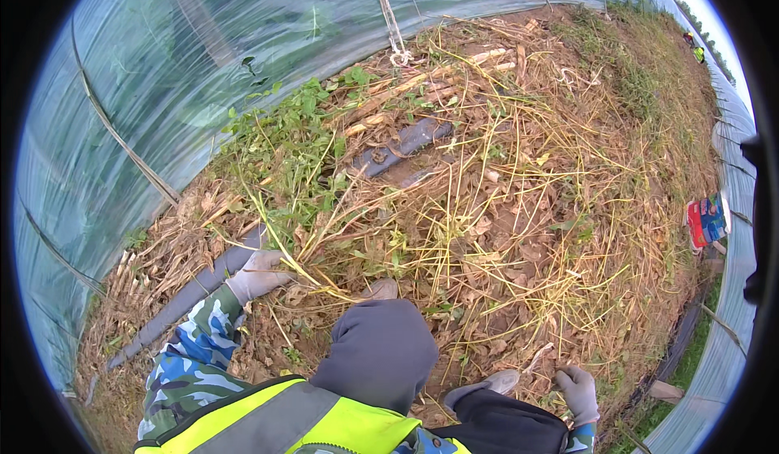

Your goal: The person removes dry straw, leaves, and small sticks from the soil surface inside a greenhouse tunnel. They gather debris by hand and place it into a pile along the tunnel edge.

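Observation:
In a grey work glove, my left hand [258, 276] reaches out at the left, its fingertips at a few yellow-green plant stems [286, 253]. Whether the fingers close on them, I cannot tell. Under that wrist runs a dark grey plastic pipe or film-covered strip [188, 296], partly buried in dry litter. My right hand [578, 391], gloved too, hangs low at the right beside my shoe [503, 381], just over the dry litter. Its fingers curl downward and nothing shows in them. Loose yellow stalks [450, 241] lie scattered across the soil between both hands.
Sloping plastic greenhouse film [182, 89] rises on the left, tied by ropes [389, 16]. Green weeds [298, 119] grow along its foot. A printed bucket [708, 220] stands at the right, near another film wall [712, 356]. Far off, a person in a bright vest [698, 55] is visible.

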`<state>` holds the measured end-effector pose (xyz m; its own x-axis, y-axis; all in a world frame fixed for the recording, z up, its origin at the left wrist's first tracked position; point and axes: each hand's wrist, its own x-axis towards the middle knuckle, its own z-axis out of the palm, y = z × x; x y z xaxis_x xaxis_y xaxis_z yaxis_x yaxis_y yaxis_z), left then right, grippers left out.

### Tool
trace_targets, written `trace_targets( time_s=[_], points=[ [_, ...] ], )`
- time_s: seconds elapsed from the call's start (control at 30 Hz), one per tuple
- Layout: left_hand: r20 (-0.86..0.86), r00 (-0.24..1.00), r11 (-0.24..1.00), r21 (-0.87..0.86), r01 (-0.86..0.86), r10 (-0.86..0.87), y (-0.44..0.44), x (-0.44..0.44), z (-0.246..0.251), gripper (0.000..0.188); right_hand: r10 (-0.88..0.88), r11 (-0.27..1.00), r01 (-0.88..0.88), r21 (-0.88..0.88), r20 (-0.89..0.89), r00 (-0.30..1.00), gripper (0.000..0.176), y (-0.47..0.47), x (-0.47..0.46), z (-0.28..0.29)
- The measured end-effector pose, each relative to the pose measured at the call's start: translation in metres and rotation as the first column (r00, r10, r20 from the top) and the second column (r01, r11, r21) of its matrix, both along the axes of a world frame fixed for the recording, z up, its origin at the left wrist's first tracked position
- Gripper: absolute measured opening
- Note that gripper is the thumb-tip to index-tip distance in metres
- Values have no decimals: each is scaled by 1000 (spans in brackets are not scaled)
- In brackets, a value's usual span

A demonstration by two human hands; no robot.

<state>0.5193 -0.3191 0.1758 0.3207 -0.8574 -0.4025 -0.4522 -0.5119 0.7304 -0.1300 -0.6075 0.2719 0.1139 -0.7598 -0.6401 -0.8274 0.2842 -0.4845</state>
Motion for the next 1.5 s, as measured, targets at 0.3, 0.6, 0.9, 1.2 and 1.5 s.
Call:
trace_targets(
  time_s=[0.3, 0.6, 0.9, 1.2, 1.5],
  points=[
    [-246, 557, 540, -139, -830, 793, 118, 49, 51, 29, 67, 998, -67, 14, -11, 998, 22, -4, -2, -7],
    [768, 639, 995, 96, -30, -55, -72, 52, -7, 64, 53, 998, -54, 45, 26, 998, 23, 2, 9, 2],
    [425, 722, 823, 432, 369, -546, -278, -12, -113, 115, -60, 991, 63, 116, -32, 998, 24, 8, -19, 1],
    [443, 822, 932, 215, 290, -358, -251, -18, -160, 36, -129, 981, 132, 143, -25, 991, 28, 15, -35, 3],
    [357, 861, 919, -21, 394, -361, -87, -16, -45, 30, -99, 989, 94, 110, 39, 994, 25, 22, -32, 9]
  ],
)
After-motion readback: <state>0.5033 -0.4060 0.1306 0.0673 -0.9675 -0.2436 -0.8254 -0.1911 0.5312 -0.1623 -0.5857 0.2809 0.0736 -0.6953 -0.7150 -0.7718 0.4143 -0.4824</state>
